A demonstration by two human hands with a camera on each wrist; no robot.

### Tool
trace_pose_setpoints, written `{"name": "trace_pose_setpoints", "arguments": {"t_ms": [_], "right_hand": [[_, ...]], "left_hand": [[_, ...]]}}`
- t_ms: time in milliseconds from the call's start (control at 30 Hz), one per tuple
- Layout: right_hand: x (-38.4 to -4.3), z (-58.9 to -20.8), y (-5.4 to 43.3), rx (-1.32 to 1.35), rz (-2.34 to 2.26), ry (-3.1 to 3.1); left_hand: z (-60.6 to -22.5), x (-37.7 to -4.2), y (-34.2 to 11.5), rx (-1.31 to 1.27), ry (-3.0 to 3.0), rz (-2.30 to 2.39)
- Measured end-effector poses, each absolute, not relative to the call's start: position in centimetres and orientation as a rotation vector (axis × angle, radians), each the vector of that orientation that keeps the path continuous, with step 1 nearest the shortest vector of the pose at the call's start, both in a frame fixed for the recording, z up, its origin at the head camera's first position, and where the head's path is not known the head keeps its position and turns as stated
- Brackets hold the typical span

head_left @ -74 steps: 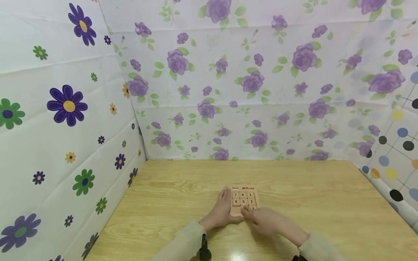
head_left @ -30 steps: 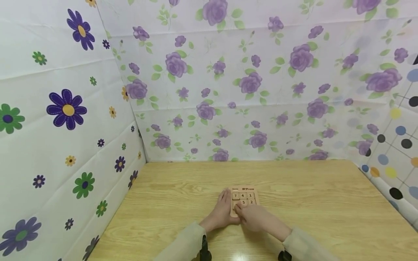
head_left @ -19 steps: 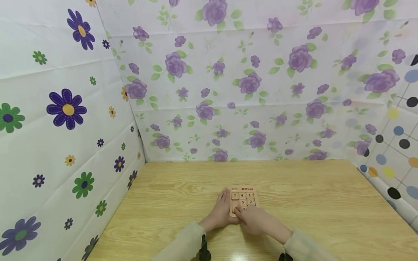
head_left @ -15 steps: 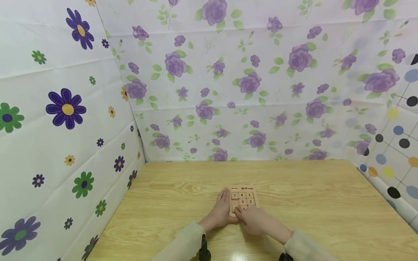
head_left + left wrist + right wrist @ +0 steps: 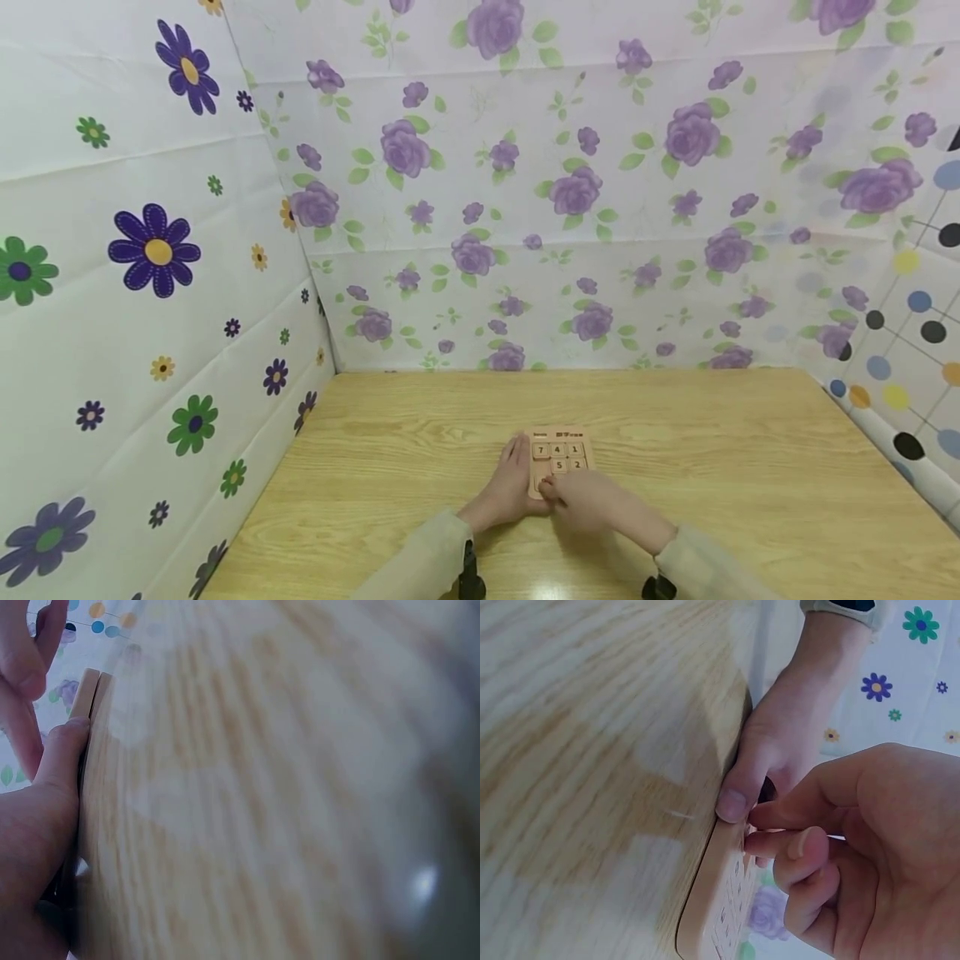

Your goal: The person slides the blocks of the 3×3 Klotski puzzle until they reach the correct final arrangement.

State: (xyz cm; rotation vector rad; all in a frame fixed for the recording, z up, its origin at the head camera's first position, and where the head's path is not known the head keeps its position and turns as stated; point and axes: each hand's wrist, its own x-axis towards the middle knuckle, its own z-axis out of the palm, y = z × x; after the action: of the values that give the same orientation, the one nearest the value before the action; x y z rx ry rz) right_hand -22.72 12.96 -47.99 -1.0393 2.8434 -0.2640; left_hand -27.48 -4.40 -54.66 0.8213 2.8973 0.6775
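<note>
The pale board (image 5: 552,434) bears dark digits; my left hand (image 5: 507,487) spreads along its nine o'clock edge; my right hand (image 5: 588,500) touches seven o'clock, whether pinching I cannot tell.

Puzzle board (image 5: 561,457) on table (image 5: 420,425), left hand (image 5: 510,485) at left edge, right hand (image 5: 591,500) over front — cloth (image 5: 525,208) behind

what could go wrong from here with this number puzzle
The right hand hides most of the bottom row of the number puzzle, so a wrong push could go unnoticed. The left hand lies along the left edge; if it eased off, the puzzle might slide on the table. Both hands crowd the near left corner, so they could bump.
</note>
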Motion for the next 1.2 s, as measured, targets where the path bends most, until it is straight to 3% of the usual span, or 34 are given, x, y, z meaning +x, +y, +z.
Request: {"name": "trace_pose_setpoints", "arguments": {"t_ms": [733, 1200], "right_hand": [[-24.7, -48.6, 13.4, -0.86, -0.438, 2.888], [-25.6, -49.2, 13.6, -0.921, -0.406, 2.913]], "left_hand": [[-54.4, -27.5, -4.3, 0.826, 2.889, 0.693], [-54.0, -27.1, -4.3, 0.732, 3.021, 0.485]]}}
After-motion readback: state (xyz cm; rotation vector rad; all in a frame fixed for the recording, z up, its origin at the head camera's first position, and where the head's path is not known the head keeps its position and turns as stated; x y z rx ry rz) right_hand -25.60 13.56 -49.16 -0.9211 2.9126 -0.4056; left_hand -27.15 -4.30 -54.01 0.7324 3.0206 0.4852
